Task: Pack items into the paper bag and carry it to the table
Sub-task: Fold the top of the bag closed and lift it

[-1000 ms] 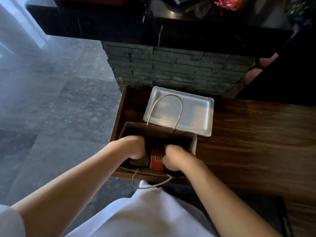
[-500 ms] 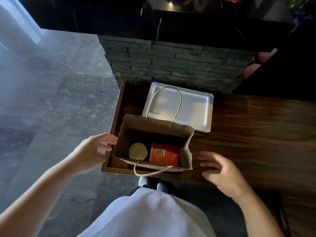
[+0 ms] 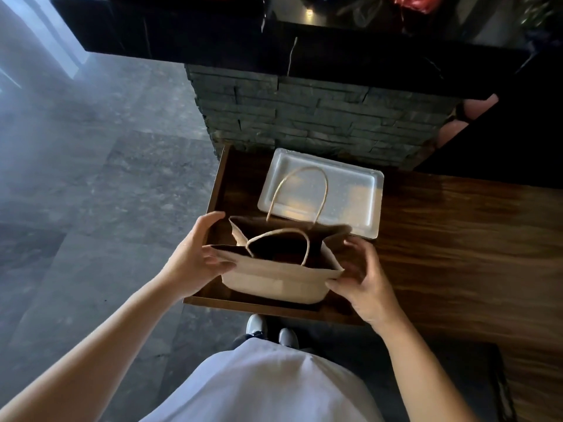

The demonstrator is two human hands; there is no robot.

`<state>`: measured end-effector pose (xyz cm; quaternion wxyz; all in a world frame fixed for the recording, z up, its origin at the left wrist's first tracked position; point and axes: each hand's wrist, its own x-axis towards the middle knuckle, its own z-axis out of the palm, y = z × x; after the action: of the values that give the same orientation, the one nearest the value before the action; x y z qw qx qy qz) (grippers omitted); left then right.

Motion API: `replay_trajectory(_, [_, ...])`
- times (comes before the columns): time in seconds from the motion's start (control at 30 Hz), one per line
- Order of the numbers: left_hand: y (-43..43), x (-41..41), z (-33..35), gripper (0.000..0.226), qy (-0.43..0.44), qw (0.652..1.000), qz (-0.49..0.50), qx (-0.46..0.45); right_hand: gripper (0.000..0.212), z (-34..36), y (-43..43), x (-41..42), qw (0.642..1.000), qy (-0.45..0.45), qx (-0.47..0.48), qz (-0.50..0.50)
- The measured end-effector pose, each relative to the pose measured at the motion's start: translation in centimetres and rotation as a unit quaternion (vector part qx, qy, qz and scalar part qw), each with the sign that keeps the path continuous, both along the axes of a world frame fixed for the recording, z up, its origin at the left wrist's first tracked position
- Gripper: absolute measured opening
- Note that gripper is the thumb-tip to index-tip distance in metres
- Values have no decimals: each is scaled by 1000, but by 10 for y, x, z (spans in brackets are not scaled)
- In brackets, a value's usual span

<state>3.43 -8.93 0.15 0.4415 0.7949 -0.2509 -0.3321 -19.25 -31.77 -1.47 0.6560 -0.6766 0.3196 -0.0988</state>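
Observation:
A brown paper bag [image 3: 274,278] with two twine handles stands open on the left end of a dark wooden counter [image 3: 457,239]. My left hand [image 3: 195,257] grips the bag's left side at the rim. My right hand [image 3: 362,278] pinches the right corner of the near rim. The bag's inside is dark and the items in it are hidden from this angle.
A white rectangular tray [image 3: 362,193] lies on the counter just behind the bag. A grey stone-clad pillar [image 3: 320,123] under a black ledge rises behind the counter. Grey tiled floor [image 3: 91,193] lies to the left. My shoes [image 3: 271,330] show below the counter edge.
Both hands came out of the bag a second ago, hovered apart beside it, and now hold its two sides. The near handle has swung up and the bag tilts toward me.

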Motion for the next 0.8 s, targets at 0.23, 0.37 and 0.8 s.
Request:
replay_trajectory(0.23, [-27, 18, -19, 29, 121, 983, 92, 104, 15, -19, 5, 31, 988, 90, 8, -124])
replay_trajectory(0.37, [-35, 8, -40, 32, 38, 965, 81, 247, 42, -34, 9, 41, 955, 220, -156, -121])
replay_trajectory(0.8, [-38, -29, -61, 19, -346, 923, -154, 71, 17, -36, 53, 77, 863, 133, -456, 169])
